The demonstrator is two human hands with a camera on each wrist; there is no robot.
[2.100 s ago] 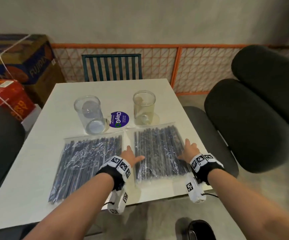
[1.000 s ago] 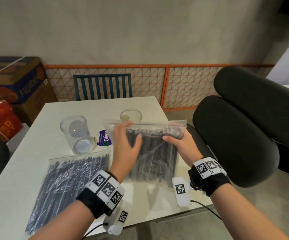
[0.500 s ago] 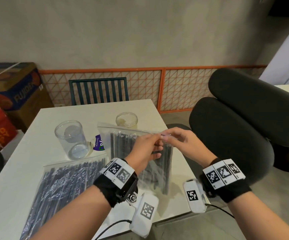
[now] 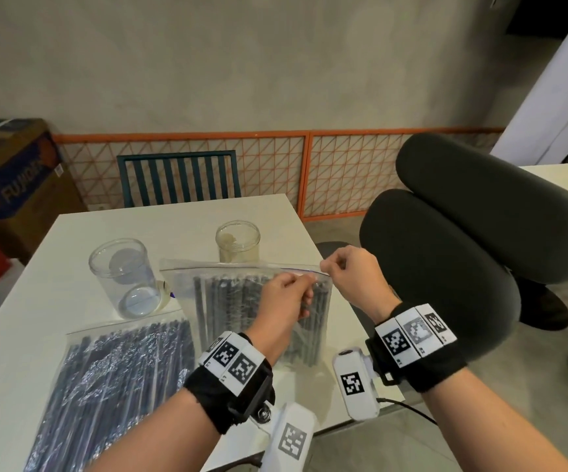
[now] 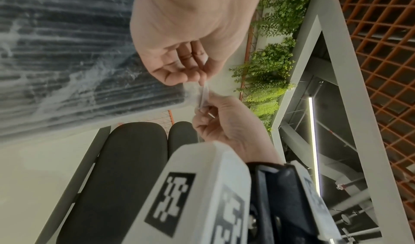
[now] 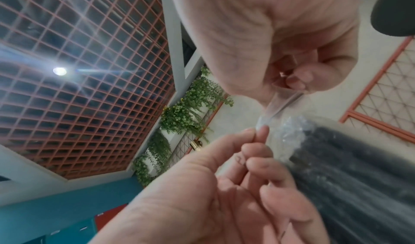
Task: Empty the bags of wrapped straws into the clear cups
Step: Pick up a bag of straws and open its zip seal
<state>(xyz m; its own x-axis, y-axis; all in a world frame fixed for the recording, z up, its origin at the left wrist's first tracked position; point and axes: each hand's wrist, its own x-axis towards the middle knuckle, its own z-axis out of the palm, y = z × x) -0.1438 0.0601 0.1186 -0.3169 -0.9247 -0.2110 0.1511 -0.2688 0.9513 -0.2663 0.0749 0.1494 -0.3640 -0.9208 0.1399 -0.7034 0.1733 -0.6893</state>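
Lifted bag (image 4: 228, 301) now pinched between both hands

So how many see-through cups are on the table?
2. One cup stands on the left, just behind the flat bag of straws. The other cup stands further back, behind the bag that both hands are holding up. I see no others.

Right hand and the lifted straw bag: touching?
Touching. The right wrist view shows the right hand pinching the lifted straw bag by its clear top strip, thumb and forefinger closed on the plastic.
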